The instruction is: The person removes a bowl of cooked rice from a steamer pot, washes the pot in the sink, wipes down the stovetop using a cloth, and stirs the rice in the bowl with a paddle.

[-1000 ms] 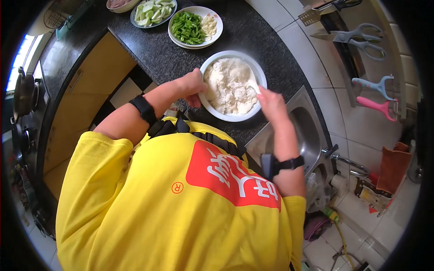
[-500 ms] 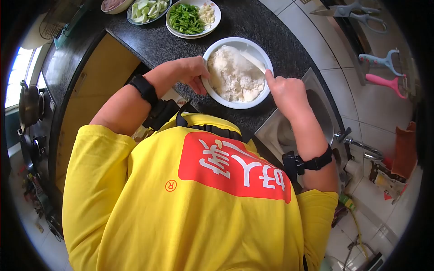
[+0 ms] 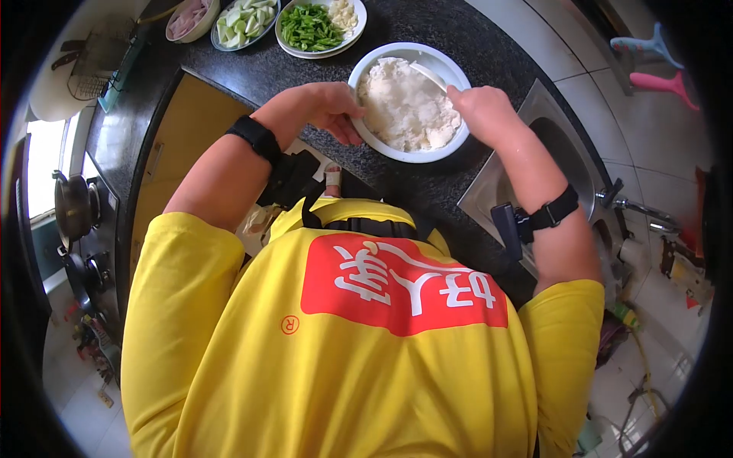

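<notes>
A white bowl point(image 3: 412, 158) of cooked white rice point(image 3: 405, 103) sits on the dark counter in front of me. My left hand point(image 3: 336, 112) grips its left rim, thumb at the edge and fingers curled against the outer side. In my right hand point(image 3: 482, 114), closed round the handle, is a white rice paddle point(image 3: 429, 75). The paddle's blade lies in the rice near the far right side of the bowl, partly sunk in it.
At the far edge stand a plate of cut green peppers point(image 3: 309, 29) and chopped garlic point(image 3: 343, 15), a plate of sliced pale green vegetable point(image 3: 244, 24), and a bowl of pinkish meat point(image 3: 191, 19). A steel sink point(image 3: 561, 145) lies to the right, pans point(image 3: 74, 210) to the left.
The whole view has shifted, so the bowl and both hands appear higher and slightly further right. My grips on the bowl and rice paddle stay the same.
</notes>
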Motion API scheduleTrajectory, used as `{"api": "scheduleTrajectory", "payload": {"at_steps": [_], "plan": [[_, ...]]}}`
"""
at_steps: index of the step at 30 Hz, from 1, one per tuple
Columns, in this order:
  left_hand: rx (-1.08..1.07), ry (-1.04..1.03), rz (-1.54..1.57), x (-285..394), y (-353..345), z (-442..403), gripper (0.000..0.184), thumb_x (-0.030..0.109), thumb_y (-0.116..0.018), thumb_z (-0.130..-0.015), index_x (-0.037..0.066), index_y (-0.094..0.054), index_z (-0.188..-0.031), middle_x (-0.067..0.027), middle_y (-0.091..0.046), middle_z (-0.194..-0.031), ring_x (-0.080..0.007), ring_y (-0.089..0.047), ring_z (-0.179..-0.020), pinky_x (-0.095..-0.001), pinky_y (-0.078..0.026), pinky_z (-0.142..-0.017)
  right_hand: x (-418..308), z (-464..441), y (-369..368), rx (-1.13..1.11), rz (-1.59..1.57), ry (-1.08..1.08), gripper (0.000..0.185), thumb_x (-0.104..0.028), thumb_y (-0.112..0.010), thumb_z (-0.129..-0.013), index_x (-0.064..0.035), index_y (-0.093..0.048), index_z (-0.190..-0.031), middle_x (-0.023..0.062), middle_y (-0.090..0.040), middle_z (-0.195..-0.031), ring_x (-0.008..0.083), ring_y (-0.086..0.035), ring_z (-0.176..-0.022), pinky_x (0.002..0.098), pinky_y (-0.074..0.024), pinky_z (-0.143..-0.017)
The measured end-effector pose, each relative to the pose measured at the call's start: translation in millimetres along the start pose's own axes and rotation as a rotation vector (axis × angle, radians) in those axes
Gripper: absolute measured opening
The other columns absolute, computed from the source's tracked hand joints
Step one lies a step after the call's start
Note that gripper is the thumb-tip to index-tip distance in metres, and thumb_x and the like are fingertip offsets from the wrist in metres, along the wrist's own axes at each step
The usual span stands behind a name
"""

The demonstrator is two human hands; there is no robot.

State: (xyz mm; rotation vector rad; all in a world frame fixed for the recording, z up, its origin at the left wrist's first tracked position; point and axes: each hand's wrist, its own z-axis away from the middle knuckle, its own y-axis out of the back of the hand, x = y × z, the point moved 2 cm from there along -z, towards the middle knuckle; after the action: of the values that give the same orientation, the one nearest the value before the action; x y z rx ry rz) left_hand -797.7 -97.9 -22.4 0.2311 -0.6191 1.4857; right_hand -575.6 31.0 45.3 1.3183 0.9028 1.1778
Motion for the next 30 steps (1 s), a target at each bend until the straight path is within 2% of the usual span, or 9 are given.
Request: {"api": "scheduleTrajectory", "payload": {"at_steps": [3, 7, 10, 14, 17, 20, 21, 25, 30], "plan": [[0.004, 0.014, -0.079, 12.3, 4.6, 4.0, 0.032, 0.022, -0.049, -0.091, -0.002, -0.047, -0.112, -0.0212, -0.062, -0.092, -0.028, -0.066, -0.073, -0.0401, -0.057, -0.06, 10.2, -0.5, 8.2, -0.242, -0.117, -0.264, 0.021, -0.008, -0.047, -0.084, -0.0032, -0.052, -0.103, 0.017, -0.065, -0.085, 0.0325, -0.065, -0.082, 0.0437, -0.0517, -0.068], [0.086, -0.045, -0.21, 33.4, 6.4, 15.2, 0.032, 0.026, -0.044, -0.091, 0.0, -0.046, -0.11, -0.0188, -0.063, -0.087, -0.0239, -0.066, -0.065, -0.0351, -0.056, -0.052, 21.8, -3.4, 14.2, -0.202, -0.186, -0.381, 0.02, -0.009, -0.046, -0.084, -0.0037, -0.054, -0.101, 0.0159, -0.065, -0.087, 0.0322, -0.064, -0.085, 0.0437, -0.0514, -0.07], [0.253, -0.117, -0.356, 34.2, 2.1, 12.6, 0.032, 0.023, -0.043, -0.091, 0.0, -0.04, -0.114, -0.0177, -0.063, -0.079, -0.0225, -0.065, -0.058, -0.0323, -0.054, -0.046, 12.4, 3.4, 41.4, -0.17, -0.114, -0.304, 0.022, -0.008, -0.048, -0.083, -0.0057, -0.057, -0.103, 0.0131, -0.066, -0.083, 0.0302, -0.065, -0.08, 0.0416, -0.0524, -0.067], [0.328, -0.142, -0.339, 30.4, 1.3, 6.7, 0.04, 0.021, -0.046, -0.091, 0.004, -0.028, -0.122, -0.0189, -0.062, -0.072, -0.0232, -0.064, -0.054, -0.032, -0.054, -0.044, -2.4, 19.5, 47.3, -0.023, 0.048, -0.153, 0.03, -0.008, -0.052, -0.081, -0.0109, -0.06, -0.11, 0.0131, -0.061, -0.064, 0.0291, -0.063, -0.061, 0.0395, -0.0508, -0.054], [0.348, -0.138, -0.336, 26.7, 3.8, 0.4, 0.041, 0.02, -0.047, -0.092, 0.005, -0.026, -0.123, -0.0193, -0.061, -0.072, -0.0249, -0.064, -0.052, -0.0328, -0.054, -0.042, -18.0, 22.8, 41.8, -0.038, 0.084, -0.001, 0.03, -0.006, -0.052, -0.078, -0.0026, -0.059, -0.107, 0.0117, -0.06, -0.06, 0.0266, -0.062, -0.054, 0.0374, -0.0496, -0.047], [0.362, -0.142, -0.326, 26.3, 3.0, -1.1, 0.04, 0.019, -0.047, -0.092, 0.006, -0.026, -0.123, -0.0199, -0.06, -0.071, -0.0257, -0.063, -0.052, -0.0334, -0.053, -0.041, -25.5, 19.3, 18.2, -0.058, 0.053, -0.023, 0.029, -0.007, -0.052, -0.078, -0.0009, -0.059, -0.106, 0.0112, -0.06, -0.059, 0.026, -0.062, -0.054, 0.0369, -0.0497, -0.047], [0.375, -0.151, -0.31, 27.0, 2.2, 0.9, 0.04, 0.018, -0.047, -0.092, 0.006, -0.026, -0.123, -0.0203, -0.06, -0.07, -0.0259, -0.063, -0.051, -0.0338, -0.053, -0.04, -29.3, 16.6, 15.4, -0.129, 0.093, -0.05, 0.026, -0.008, -0.051, -0.082, -0.0006, -0.062, -0.104, 0.0056, -0.065, -0.065, 0.0227, -0.065, -0.06, 0.0351, -0.0515, -0.05], [0.369, -0.157, -0.284, 23.9, -0.6, 2.4, 0.04, 0.016, -0.048, -0.091, 0.006, -0.027, -0.124, -0.0204, -0.06, -0.069, -0.0259, -0.063, -0.051, -0.0339, -0.053, -0.039, -27.2, 20.4, 15.7, -0.088, 0.053, -0.07, 0.026, -0.007, -0.051, -0.081, -0.0028, -0.062, -0.105, 0.0067, -0.065, -0.066, 0.0231, -0.065, -0.061, 0.0352, -0.0513, -0.051], [0.435, -0.204, -0.373, 29.2, -2.1, 2.5, 0.036, 0.014, -0.045, -0.091, 0.002, -0.03, -0.121, -0.0216, -0.06, -0.064, -0.0288, -0.063, -0.05, -0.0362, -0.053, -0.039, -12.8, 37.9, 59.8, 0.006, 0.046, -0.198, 0.038, -0.006, -0.052, -0.076, -0.0146, -0.059, -0.112, 0.008, -0.059, -0.063, 0.0243, -0.063, -0.059, 0.0352, -0.0505, -0.052]]}}
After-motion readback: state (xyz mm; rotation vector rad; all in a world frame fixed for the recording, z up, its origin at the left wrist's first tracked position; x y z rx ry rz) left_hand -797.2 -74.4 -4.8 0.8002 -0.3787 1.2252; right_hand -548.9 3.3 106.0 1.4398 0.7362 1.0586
